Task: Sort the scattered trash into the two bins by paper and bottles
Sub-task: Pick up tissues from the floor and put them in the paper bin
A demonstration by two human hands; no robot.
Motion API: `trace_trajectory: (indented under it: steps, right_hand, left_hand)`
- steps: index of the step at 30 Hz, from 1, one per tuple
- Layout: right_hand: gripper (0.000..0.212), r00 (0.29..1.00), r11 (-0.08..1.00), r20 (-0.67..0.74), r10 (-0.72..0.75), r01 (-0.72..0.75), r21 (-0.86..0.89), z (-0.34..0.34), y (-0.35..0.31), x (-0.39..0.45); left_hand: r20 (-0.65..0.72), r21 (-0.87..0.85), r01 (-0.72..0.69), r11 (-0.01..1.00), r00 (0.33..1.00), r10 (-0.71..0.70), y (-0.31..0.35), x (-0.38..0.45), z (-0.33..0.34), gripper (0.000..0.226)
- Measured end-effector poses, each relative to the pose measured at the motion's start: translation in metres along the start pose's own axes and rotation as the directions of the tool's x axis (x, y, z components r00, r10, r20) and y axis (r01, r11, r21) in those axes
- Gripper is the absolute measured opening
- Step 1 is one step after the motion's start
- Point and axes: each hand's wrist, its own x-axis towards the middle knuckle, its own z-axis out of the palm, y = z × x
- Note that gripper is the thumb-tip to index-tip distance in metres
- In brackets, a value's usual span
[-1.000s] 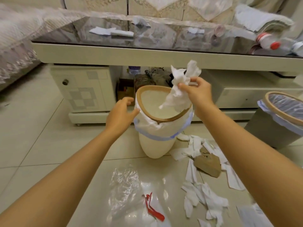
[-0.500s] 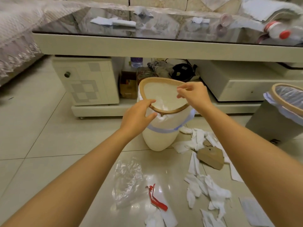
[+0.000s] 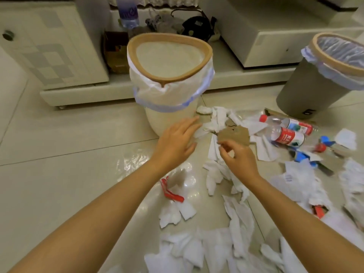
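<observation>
Reaching low over the floor, the right hand (image 3: 239,157) pinched the near edge of a brown card scrap (image 3: 234,135) lying among white tissues (image 3: 217,119). The left hand (image 3: 176,143) hovered open, fingers spread, beside the white bin (image 3: 170,79). Two bottles (image 3: 285,131) lay near the grey bin (image 3: 313,85).

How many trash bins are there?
2. The white bin stands in the middle, just beyond the left hand. The grey bin stands at the right edge, behind the bottles. Others may be out of view.
</observation>
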Motion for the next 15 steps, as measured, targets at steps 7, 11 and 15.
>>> trace_trajectory:
  steps: [7, 11, 15]
  right_hand:
    - [0.089, 0.870, 0.874, 0.333, 0.365, -0.196, -0.446, 0.034, 0.035, -0.047]
    - [0.100, 0.831, 0.884, 0.366, 0.418, -0.279, -0.375, 0.046, 0.042, -0.053]
    - [0.074, 0.876, 0.905, 0.304, 0.374, -0.274, -0.325, 0.057, 0.054, -0.051]
  left_hand:
    - [0.537, -0.024, 0.085, 0.996, 0.842, -0.059, 0.024, -0.009, 0.075, 0.093]
    - [0.670, -0.023, 0.125, 0.992, 0.738, -0.077, 0.036, -0.003, 0.112, 0.116]
    - [0.740, 0.051, 0.167, 0.985, 0.656, -0.150, 0.037, 0.017, 0.133, 0.121]
